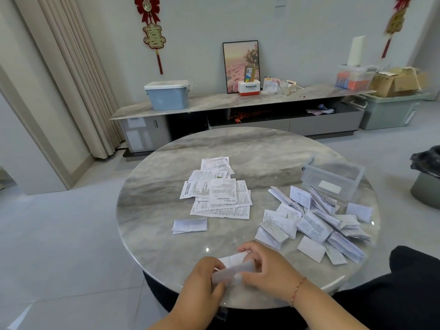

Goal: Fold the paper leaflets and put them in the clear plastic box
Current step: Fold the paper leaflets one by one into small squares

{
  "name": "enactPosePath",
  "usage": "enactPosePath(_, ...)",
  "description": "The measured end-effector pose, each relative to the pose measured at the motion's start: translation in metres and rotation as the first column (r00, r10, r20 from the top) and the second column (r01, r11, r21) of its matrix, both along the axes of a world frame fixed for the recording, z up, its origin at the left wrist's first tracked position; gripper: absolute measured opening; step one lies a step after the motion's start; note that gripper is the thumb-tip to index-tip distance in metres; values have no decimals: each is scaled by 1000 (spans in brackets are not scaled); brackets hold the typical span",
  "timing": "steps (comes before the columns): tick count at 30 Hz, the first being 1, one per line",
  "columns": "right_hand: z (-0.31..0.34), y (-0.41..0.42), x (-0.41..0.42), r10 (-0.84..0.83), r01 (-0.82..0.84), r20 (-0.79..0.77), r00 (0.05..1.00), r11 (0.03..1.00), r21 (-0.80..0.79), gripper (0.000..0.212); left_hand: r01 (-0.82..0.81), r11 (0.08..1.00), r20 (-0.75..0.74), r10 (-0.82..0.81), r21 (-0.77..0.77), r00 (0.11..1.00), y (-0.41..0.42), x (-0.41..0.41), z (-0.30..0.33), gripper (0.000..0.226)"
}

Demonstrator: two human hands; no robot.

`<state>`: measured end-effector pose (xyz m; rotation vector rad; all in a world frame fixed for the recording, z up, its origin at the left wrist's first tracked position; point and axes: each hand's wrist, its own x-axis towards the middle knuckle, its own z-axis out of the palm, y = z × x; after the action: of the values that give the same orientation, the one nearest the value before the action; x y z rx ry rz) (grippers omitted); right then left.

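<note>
Marble-patterned grey round desk [166, 206] carries 1 clear plastic box [333, 176] at far right, 1 spread of flat printed leaflets [219, 191] mid-desk, 1 folded white leaflet [189, 225] apart, and a folded pile [314, 222], perhaps 15. Left hand [202, 279] and right hand [266, 270], 2 grips, pinch 1 part-folded white leaflet [232, 267] at the near edge.

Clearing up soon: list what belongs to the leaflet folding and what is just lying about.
Job: leaflet held by left hand and right hand; unfolded leaflets; folded pile; clear plastic box.
Lying about: blue bin; framed picture; cardboard box.
</note>
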<state>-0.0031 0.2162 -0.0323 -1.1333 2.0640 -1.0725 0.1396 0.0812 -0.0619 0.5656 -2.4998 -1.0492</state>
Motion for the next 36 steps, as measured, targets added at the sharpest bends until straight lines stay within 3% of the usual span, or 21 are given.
enactPosePath(4,-10,-7,6,-228,237,-104,968,967,89,48,-111,991,-23,110,-75,994,-3,-4,-4,51)
enactPosePath(8,-8,-9,13,-343,360,-113,933,911,202,43,-14,946,-66,-8,-325,998,-4,-5,-11,43)
enactPosePath(10,-6,-11,19,-461,426,154,874,879,213,34,68,934,-19,-79,-350,997,2,-6,-15,46)
enactPosePath(12,-4,-13,24,-530,508,448,720,842,181,32,111,934,26,-109,-340,994,8,-7,-15,43)
enactPosePath(14,-4,-14,25,-497,504,589,637,847,170,32,93,945,23,-90,-314,996,9,-8,-16,31)
enactPosePath(16,1,-12,24,-440,445,562,700,885,139,36,65,958,14,-64,-279,998,3,-11,-18,18)
enactPosePath(19,7,-5,13,-377,377,232,897,925,46,63,32,968,1,-33,-247,999,-3,-12,-20,12)
enactPosePath(21,7,-1,6,-289,289,79,954,957,14,68,21,979,9,-20,-202,1000,-3,-12,-18,13)
enactPosePath(23,0,-1,3,-223,222,57,973,975,28,55,18,987,29,-13,-159,999,-1,-13,-14,6)
enactPosePath(25,-5,-2,6,-218,217,9,976,974,63,38,-21,996,40,25,-82,999,2,-12,-8,21)
enactPosePath(28,-13,-6,12,-237,251,-122,964,962,111,35,-16,999,58,19,-51,998,3,-12,-3,41)
enactPosePath(30,-16,-11,13,-242,264,-171,955,956,125,36,27,992,65,-19,-126,998,1,-11,-4,39)
enactPosePath(33,-16,-14,10,-289,297,-82,954,949,105,36,111,973,53,-103,-201,993,-3,-10,-7,32)
enactPosePath(36,-10,-13,2,-335,330,214,917,942,62,33,196,956,38,-192,-217,981,-6,-8,-7,37)
